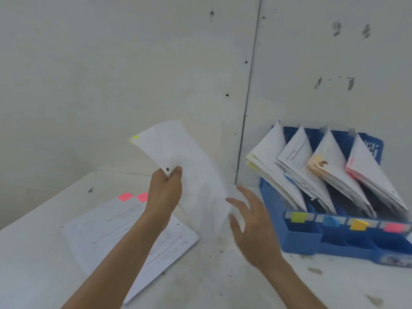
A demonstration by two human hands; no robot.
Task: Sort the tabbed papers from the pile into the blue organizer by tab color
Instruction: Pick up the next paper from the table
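Fingers (176, 172) of the left hand (163, 192) pinch the left edge of a white sheet (189, 166), holding it tilted above the table (223, 275). A yellow-green tab (135, 137) marks its top corner. The right hand (252, 221), fingers spread and holding nothing, hovers by its lower edge.

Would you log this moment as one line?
left hand holds yellow-tabbed sheet | right hand open | pile shows pink tabs | organizer holds papers

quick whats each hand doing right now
Left hand: pinching a sheet with a yellow tab.
Right hand: open, holding nothing.
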